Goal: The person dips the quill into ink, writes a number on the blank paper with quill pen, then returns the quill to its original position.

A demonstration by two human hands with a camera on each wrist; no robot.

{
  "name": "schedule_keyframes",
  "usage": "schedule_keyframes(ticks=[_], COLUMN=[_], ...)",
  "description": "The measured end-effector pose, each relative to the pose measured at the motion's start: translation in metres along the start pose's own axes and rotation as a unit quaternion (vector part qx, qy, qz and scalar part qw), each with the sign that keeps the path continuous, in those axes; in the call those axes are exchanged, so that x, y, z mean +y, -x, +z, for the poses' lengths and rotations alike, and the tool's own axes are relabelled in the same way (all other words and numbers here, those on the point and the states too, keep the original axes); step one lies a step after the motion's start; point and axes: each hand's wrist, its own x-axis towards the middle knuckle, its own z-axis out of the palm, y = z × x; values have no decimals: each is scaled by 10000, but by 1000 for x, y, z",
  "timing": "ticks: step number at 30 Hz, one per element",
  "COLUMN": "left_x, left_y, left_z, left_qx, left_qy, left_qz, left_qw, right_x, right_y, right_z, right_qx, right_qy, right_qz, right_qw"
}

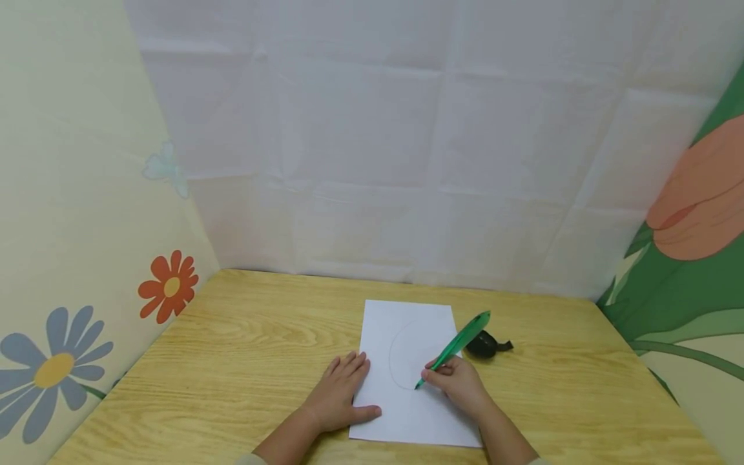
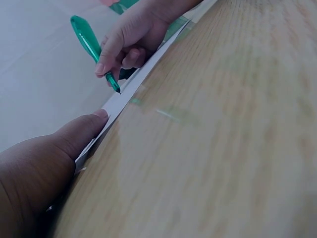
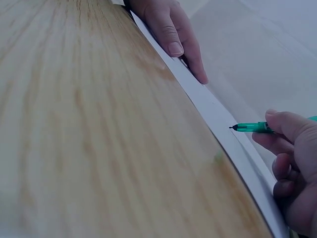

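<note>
A white sheet of paper (image 1: 401,413) lies on the table, bearing a thin curved pencil-like line that bulges to the left. My right hand (image 1: 462,385) pinches a green pen (image 1: 462,339) with a broad, leaf-shaped upper end. Its dark tip is at the lower end of the curve in the head view; in the right wrist view the pen (image 3: 250,127) points left over the paper. My left hand (image 1: 340,394) rests with spread fingers on the sheet's left edge, and its thumb (image 2: 81,130) lies on the paper.
A glossy black rounded object (image 1: 482,345) with a short tail sits just right of the paper, partly behind the pen. The wood-grain table (image 1: 261,323) meets a creased white cloth (image 1: 360,142) at its back. Flower-printed panels (image 1: 87,194) stand at both sides.
</note>
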Motion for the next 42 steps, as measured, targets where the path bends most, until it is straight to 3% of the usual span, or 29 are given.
schedule_keyframes(ticks=[12, 23, 34, 42], left_x=[2, 0, -6, -5], left_y=[1, -3, -9, -8], left_z=[-2, 3, 10, 9], left_qx=[-62, -46, -49, -12], left_qy=[34, -46, -56, 29], left_qz=[-25, -56, -170, -72], left_qw=[10000, 10000, 9998, 10000], right_x=[-2, 8, 14, 15], right_y=[1, -7, -11, -12], right_z=[-3, -4, -8, -10], right_qx=[83, 117, 88, 246], right_qy=[55, 46, -76, -169], right_qz=[18, 155, 50, 106], right_qw=[9999, 9998, 9999, 9995])
